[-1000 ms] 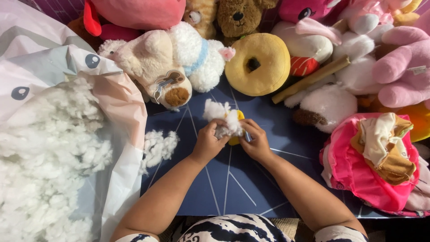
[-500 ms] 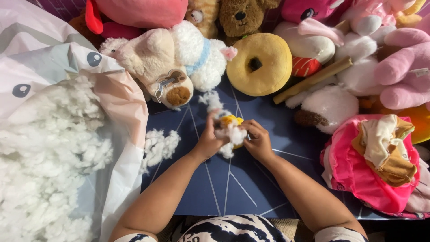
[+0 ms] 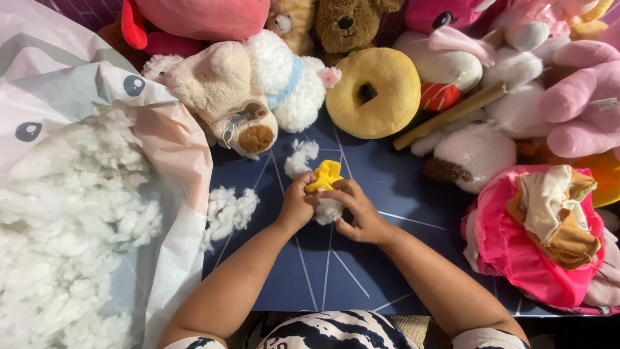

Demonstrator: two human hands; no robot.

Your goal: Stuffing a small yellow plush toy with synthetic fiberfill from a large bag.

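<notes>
Both grips closing around small yellow plush piece (image 3: pixel 325 176): left hand (image 3: pixel 297 208) and right hand (image 3: pixel 356 210) pinching it together, white stuffing tuft (image 3: pixel 328 211) bulging beneath, above blue mat (image 3: pixel 336 271).

A home craft corner for stuffing soft toys. A dark blue mat (image 3: pixel 336 271) is ringed by plush animals (image 3: pixel 245 90) and a yellow ring cushion (image 3: pixel 373 92). At the left, a large plastic bag (image 3: pixel 161 148) holds loose white stuffing (image 3: pixel 58 232).
</notes>
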